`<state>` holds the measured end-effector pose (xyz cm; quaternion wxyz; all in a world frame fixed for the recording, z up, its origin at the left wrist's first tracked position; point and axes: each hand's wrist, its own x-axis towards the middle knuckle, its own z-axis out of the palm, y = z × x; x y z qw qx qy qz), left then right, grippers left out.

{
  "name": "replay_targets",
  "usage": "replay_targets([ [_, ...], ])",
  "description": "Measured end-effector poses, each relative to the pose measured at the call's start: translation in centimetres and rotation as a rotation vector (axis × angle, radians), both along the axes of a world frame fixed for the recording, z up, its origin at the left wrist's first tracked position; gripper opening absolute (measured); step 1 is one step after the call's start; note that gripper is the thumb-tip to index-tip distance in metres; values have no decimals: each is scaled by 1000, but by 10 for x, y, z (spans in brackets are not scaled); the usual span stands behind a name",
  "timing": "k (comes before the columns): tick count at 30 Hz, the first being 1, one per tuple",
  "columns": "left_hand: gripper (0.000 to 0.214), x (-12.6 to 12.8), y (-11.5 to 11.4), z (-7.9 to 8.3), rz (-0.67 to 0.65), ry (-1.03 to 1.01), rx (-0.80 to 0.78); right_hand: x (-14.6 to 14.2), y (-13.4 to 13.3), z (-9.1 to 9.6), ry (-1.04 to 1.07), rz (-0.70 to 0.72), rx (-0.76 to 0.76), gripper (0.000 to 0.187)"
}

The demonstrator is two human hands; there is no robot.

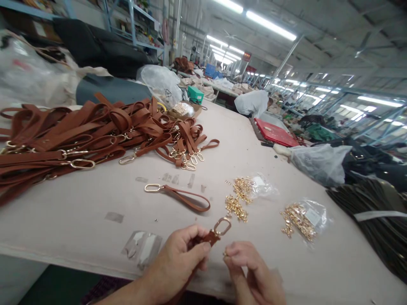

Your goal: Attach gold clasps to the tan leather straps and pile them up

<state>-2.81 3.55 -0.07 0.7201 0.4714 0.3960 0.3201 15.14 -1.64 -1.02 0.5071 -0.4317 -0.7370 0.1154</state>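
My left hand (182, 259) is closed on the end of a brown leather strap (208, 237) with a gold oval ring (222, 226) at its tip. Just right of it, my right hand (251, 271) pinches a tiny gold piece (225, 254) between thumb and finger. A finished brown strap with a gold ring (179, 195) lies flat on the pale table (95, 199) ahead. Loose gold hardware (235, 206) sits in small heaps beyond my hands.
A big pile of brown straps (79, 131) covers the table's left. Two clear bags of gold fittings (302, 219) lie at right. Farther back are a red folder (275, 133), plastic bags (318, 163), a person in white (254, 102) and dark material (375, 220) at the right edge.
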Motion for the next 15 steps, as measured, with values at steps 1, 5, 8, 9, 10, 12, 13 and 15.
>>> replay_targets([
  [1,18,0,-2,-2,2,-14,13,-6,2,-2,-20,11,27,29],
  [5,21,-3,-9,-10,2,-31,90,-13,5,-8,-76,-29,45,26],
  [8,20,-5,-9,-8,7,39,172,-16,1,-9,-137,-47,82,26],
  [9,19,-5,-9,-6,20,73,217,-17,0,-9,-141,-71,94,26],
  [10,17,-5,-9,-4,37,111,274,-19,-1,-9,-150,-89,102,26],
  [12,16,-6,-9,1,71,185,405,-24,-2,-8,-168,-129,114,26],
  [13,16,-6,-9,3,83,211,459,-26,-3,-7,-173,-148,117,26],
  [15,17,-6,-10,5,90,233,532,-28,-3,-5,-170,-192,118,27],
])
